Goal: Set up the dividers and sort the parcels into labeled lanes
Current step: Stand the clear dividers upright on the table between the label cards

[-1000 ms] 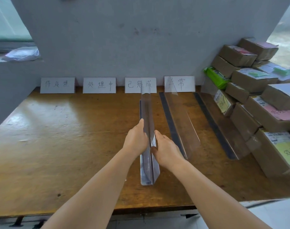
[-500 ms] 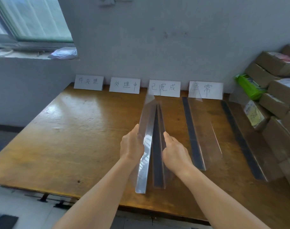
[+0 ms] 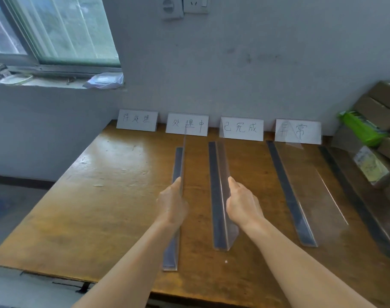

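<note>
A: While the left divider (image 3: 175, 210) is gripped by the left hand (image 3: 172, 204), what is held by the right hand (image 3: 242, 202)?
B: The second divider (image 3: 220, 196) is gripped, upright on the surface (image 3: 83, 207). Parcels (image 3: 376, 138) are stacked far right; four label cards (image 3: 242, 128) are propped at the wall.

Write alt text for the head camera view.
Left hand and right hand each hold a clear divider upright on a wooden table. Four handwritten label cards line the wall behind; brown parcels are stacked at right.
</note>
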